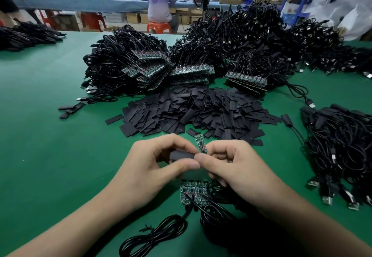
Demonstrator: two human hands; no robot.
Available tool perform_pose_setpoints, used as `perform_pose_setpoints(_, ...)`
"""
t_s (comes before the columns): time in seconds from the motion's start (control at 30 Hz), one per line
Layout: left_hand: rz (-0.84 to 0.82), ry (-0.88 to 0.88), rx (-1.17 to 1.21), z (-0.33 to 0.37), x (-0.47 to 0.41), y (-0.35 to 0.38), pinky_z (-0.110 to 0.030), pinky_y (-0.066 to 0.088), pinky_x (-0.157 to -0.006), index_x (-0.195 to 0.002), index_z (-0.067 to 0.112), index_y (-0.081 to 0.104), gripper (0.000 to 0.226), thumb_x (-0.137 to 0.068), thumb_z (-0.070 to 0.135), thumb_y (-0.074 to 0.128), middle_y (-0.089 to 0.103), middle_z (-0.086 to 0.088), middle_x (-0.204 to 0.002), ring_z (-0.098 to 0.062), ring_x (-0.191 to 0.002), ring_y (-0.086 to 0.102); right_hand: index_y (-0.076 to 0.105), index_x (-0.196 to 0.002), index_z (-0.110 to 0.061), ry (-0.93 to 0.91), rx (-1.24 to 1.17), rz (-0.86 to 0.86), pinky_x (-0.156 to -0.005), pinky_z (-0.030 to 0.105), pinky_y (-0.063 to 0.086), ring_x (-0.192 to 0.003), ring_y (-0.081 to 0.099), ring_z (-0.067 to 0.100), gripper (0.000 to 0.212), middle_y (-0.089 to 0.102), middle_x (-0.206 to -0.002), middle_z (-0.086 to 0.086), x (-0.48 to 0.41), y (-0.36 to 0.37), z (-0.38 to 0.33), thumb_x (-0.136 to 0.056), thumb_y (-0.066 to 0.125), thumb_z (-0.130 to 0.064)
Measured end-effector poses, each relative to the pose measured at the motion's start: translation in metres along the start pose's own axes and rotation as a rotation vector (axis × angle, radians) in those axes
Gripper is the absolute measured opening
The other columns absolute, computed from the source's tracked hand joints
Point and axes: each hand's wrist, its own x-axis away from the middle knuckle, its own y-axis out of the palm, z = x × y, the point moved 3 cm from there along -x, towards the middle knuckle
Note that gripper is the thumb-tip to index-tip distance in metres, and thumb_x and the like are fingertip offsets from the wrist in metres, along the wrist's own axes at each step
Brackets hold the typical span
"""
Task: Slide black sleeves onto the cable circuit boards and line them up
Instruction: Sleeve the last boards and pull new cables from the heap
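Over the green table (50, 156), my left hand (153, 168) pinches a flat black sleeve (181, 154) between thumb and fingers. My right hand (231, 166) pinches the wired end of a small green circuit board (199, 142), which points up and away, its far end bare. The sleeve's right end lies next to the board's lower end. Just below my hands lies a row of bare circuit boards (193, 192) side by side, their black cables (161, 234) trailing toward me.
A big heap of loose black sleeves (201, 112) lies beyond my hands. Behind it stand cable bundles with stacked boards (189, 73). More cable piles (342, 152) fill the right side and far left. A person sits on an orange stool (159, 27) at the back.
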Motion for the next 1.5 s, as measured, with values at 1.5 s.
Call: perform_pose_setpoints(1.5,-0.047,0.168,-0.262,0.008,-0.002,-0.014,-0.017,0.051,-0.077,-0.097,0.028,0.08,0.02,-0.077,0.032,0.082,0.075,0.016,-0.087,-0.008,-0.083,0.071,0.051,-0.079,-0.021,-0.097,0.432,-0.234,-0.062,0.047,0.036,-0.063,0.04,0.011,0.036,0.042,-0.067,-0.008,0.008,-0.012,-0.006,-0.095,0.047,-0.053)
